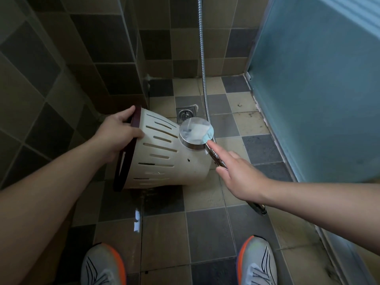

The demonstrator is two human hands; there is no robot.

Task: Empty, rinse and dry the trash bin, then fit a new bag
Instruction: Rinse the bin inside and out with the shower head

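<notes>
Both bare forearms reach forward. The left hand (121,133) curls in a grip, thumb on top; the right hand (238,173) grips too, forefinger extended straight.

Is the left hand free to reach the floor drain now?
Probably not: the left hand grips the rim of the tilted trash bin, and the bin and the shower head lie between it and the drain.
</notes>
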